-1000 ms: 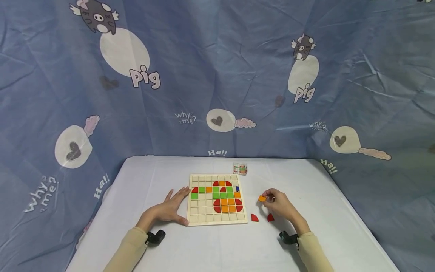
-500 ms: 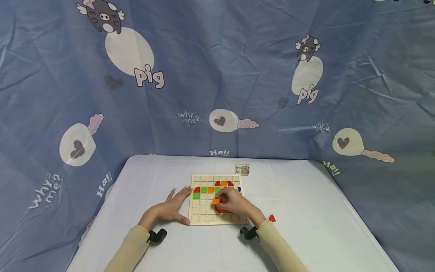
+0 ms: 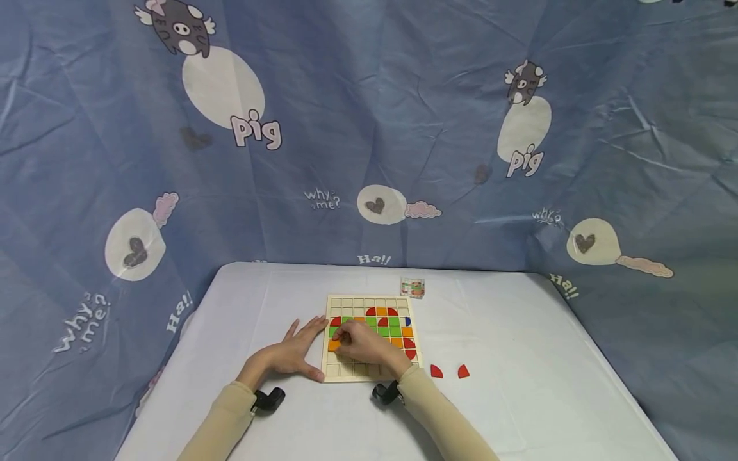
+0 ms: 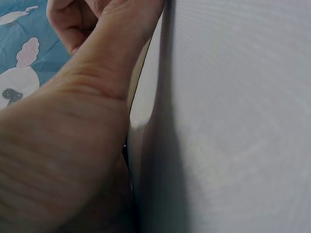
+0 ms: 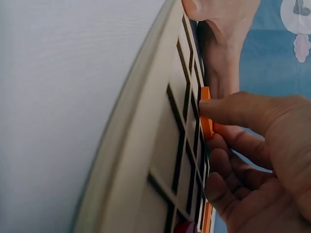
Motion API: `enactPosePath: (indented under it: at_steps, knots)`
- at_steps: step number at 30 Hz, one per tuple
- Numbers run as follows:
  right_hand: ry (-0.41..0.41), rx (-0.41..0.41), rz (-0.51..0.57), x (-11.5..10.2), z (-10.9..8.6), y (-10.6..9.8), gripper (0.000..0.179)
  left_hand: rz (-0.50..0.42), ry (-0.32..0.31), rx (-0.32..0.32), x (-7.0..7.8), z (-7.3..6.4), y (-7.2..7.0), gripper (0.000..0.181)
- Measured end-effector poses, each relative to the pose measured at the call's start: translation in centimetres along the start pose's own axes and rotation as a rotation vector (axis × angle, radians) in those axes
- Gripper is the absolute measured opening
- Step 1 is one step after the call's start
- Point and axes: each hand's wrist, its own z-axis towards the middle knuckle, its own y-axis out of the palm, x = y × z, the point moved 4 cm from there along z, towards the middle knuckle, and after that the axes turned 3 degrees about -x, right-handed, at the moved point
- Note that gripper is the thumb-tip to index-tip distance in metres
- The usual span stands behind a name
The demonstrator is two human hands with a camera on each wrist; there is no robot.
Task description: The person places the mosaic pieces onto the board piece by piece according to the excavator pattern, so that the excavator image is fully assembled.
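Note:
A wooden grid board (image 3: 371, 378) lies on the white table, with green, orange and red tiles set in several of its squares. My right hand (image 3: 363, 342) reaches over the board and pinches an orange square tile (image 3: 334, 346) between thumb and fingers, at the board's left columns below a green tile. The right wrist view shows this orange tile (image 5: 206, 112) held right at the grid surface, tilted against the ridges. My left hand (image 3: 294, 352) rests with spread fingers along the board's left edge, thumb at its lower corner. My right hand hides some tiles in the middle.
Two red quarter-circle tiles, a left one (image 3: 436, 371) and a right one (image 3: 464, 371), lie on the table right of the board. A small printed pattern card (image 3: 412, 287) lies behind the board's far right corner. A blue patterned cloth (image 3: 369, 128) hangs behind the table.
My right hand has carried the orange tile from the table right of the board leftward across it to the left columns. The left hand stays at the board's edge.

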Motion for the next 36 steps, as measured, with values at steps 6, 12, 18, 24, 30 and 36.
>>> enactPosePath:
  at_steps: [6,12,18,24,30,36]
  knots:
    - [0.013,0.015,-0.037,0.0,0.5,-0.1,0.020,0.004,-0.008,0.000,-0.1,0.1,0.1,0.126]
    - [0.014,0.031,-0.089,-0.5,0.6,-0.2,0.018,-0.006,-0.011,-0.006,-0.1,0.1,0.0,0.126]
    - [0.036,0.033,-0.111,-1.0,0.4,-0.3,0.018,-0.005,-0.020,-0.012,-0.1,0.1,0.0,0.126]
    - [0.022,0.041,-0.076,-0.9,-0.6,-0.8,0.021,-0.008,-0.013,-0.013,0.2,0.2,0.2,0.125]
    - [0.030,0.082,0.059,-0.5,-3.6,-3.0,0.022,-0.010,-0.019,0.009,0.3,0.0,0.1,0.127]
    - [0.071,0.113,0.099,1.0,-7.9,-5.5,0.032,-0.016,-0.049,0.017,0.4,-0.1,0.1,0.130]
